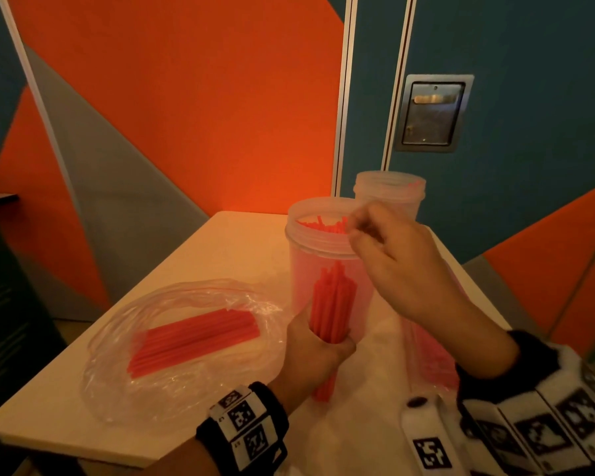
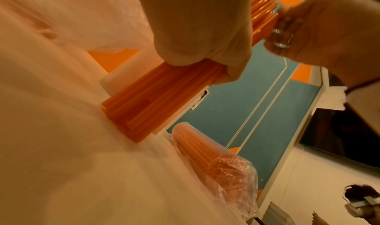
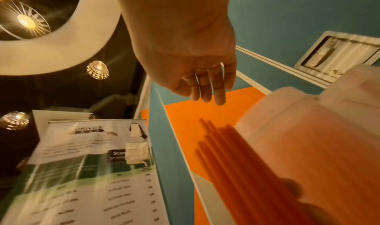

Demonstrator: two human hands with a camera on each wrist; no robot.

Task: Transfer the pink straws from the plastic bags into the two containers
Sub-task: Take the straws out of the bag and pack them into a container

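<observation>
A: State the hands.
B: Left hand (image 1: 318,357) grips a bundle of straws (image 1: 334,304), upright on the bench (image 1: 220,249). Right hand (image 1: 404,266) hovers at the near container (image 1: 318,249), fingers relaxed, holding nothing.

A: Remaining straws?
B: Some lie in the left bag (image 1: 186,341); more stand inside that container. The far container (image 1: 390,192) stands behind.
</observation>
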